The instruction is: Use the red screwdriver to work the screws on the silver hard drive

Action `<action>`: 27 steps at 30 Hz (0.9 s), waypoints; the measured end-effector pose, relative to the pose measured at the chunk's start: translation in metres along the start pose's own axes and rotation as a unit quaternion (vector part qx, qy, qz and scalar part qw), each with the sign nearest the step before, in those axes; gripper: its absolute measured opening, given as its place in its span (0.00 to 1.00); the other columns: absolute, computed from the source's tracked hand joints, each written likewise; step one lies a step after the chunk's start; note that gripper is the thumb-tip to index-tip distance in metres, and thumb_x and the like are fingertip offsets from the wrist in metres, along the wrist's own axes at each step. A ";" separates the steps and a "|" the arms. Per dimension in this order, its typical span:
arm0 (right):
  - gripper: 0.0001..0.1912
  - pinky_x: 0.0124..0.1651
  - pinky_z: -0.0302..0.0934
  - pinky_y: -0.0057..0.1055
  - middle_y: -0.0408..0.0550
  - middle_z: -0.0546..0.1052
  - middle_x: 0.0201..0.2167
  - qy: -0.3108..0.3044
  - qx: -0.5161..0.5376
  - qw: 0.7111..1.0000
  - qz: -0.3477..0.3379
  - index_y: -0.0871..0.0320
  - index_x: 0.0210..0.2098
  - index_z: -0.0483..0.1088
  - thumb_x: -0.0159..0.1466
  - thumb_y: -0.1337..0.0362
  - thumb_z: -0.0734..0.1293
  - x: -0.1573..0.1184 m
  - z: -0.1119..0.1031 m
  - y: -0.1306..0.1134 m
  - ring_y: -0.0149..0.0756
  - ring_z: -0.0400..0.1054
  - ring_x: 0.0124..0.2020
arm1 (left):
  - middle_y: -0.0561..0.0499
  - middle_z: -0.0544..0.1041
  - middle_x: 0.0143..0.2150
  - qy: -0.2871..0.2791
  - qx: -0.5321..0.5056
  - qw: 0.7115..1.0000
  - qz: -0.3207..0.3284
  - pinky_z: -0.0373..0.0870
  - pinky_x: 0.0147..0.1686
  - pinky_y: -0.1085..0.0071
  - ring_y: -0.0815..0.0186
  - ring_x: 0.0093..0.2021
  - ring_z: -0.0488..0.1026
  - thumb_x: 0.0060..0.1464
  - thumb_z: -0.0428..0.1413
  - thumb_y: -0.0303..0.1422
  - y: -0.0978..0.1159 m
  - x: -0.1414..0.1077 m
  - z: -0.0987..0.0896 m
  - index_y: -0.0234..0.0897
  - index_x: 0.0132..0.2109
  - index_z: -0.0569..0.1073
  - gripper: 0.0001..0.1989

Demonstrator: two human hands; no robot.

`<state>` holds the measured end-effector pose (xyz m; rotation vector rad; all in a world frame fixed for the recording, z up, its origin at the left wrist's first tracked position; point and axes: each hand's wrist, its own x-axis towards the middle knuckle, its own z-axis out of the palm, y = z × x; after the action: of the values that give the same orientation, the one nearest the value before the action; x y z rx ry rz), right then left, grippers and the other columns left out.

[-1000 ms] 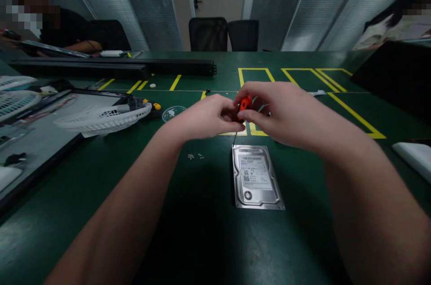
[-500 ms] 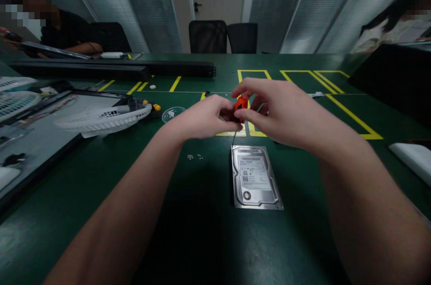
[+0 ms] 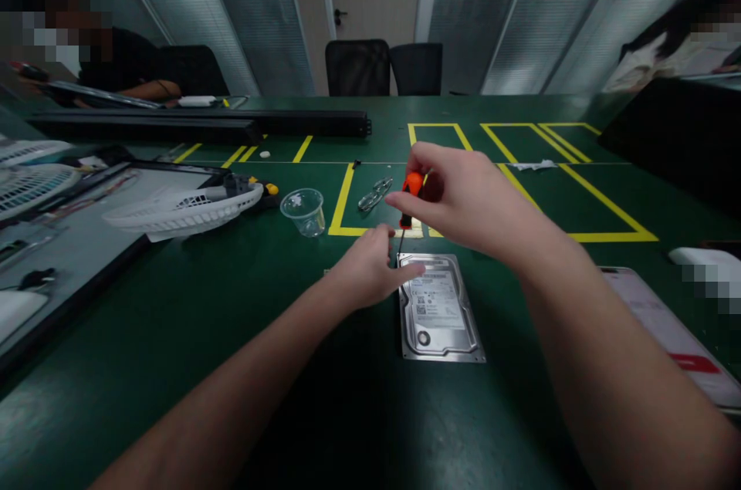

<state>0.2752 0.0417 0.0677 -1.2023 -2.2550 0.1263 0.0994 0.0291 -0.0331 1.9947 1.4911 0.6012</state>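
A silver hard drive [image 3: 445, 312] lies flat on the green table, label side up. My right hand [image 3: 468, 197] grips the orange and black handle of a screwdriver [image 3: 411, 201] between thumb and fingers. The screwdriver stands nearly upright, its thin shaft reaching down to the drive's far left corner. Beside that corner is my left hand [image 3: 373, 266], thumb stretched out over the drive's top and fingers apart from it near the shaft. Whether the left thumb presses on the drive, I cannot tell.
A clear plastic cup [image 3: 304, 212] stands left of my hands, with a clear-looking coiled item [image 3: 375, 194] beyond them. A white racket-shaped frame [image 3: 185, 212] lies left, a phone [image 3: 665, 336] right. Black bars [image 3: 312, 122] lie farther back. Two people sit across the table.
My left hand has left the screwdriver handle and come down and nearer to the drive's corner, thumb now over it. My right hand still holds the screwdriver there.
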 end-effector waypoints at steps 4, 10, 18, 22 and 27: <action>0.15 0.34 0.51 0.35 0.42 0.70 0.25 0.031 0.009 0.999 0.005 0.53 0.28 0.62 0.65 0.58 0.71 0.002 0.010 0.001 0.33 0.60 0.27 | 0.40 0.77 0.54 0.023 -0.042 0.999 -0.011 0.76 0.39 0.63 0.61 0.40 0.76 0.54 0.68 0.44 -0.009 -0.015 0.023 0.33 0.57 0.74 0.29; 0.03 0.35 0.53 0.34 0.42 0.74 0.30 0.051 0.050 0.997 -0.014 0.54 0.36 0.68 0.66 0.67 0.68 0.001 0.018 0.000 0.33 0.64 0.30 | 0.42 0.77 0.49 0.044 -0.051 0.998 0.004 0.75 0.40 0.62 0.62 0.37 0.74 0.57 0.66 0.41 -0.006 -0.021 0.030 0.32 0.59 0.75 0.26; 0.12 0.38 0.58 0.34 0.45 0.79 0.36 -0.115 0.170 0.979 0.013 0.55 0.42 0.72 0.75 0.54 0.63 0.000 0.002 -0.005 0.36 0.70 0.36 | 0.44 0.78 0.46 0.046 -0.066 0.996 0.038 0.75 0.37 0.63 0.64 0.35 0.73 0.57 0.66 0.41 -0.012 -0.023 0.029 0.33 0.57 0.76 0.24; 0.08 0.39 0.60 0.34 0.46 0.78 0.38 -0.129 0.160 0.978 0.026 0.54 0.45 0.71 0.74 0.57 0.63 -0.001 0.000 -0.006 0.38 0.70 0.38 | 0.45 0.78 0.45 0.042 -0.057 0.997 0.040 0.76 0.38 0.63 0.63 0.35 0.73 0.58 0.66 0.41 -0.010 -0.023 0.027 0.33 0.56 0.76 0.23; 0.11 0.40 0.58 0.33 0.47 0.79 0.41 -0.068 0.136 0.988 0.002 0.53 0.54 0.70 0.75 0.59 0.62 -0.002 0.008 -0.002 0.38 0.70 0.39 | 0.45 0.77 0.44 0.057 -0.035 0.995 0.068 0.76 0.41 0.62 0.62 0.37 0.74 0.60 0.64 0.38 -0.009 -0.024 0.029 0.32 0.55 0.76 0.20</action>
<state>0.2700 0.0401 0.0612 -1.0795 -2.2599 0.5144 0.1055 0.0025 -0.0608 2.0495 1.3856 0.8252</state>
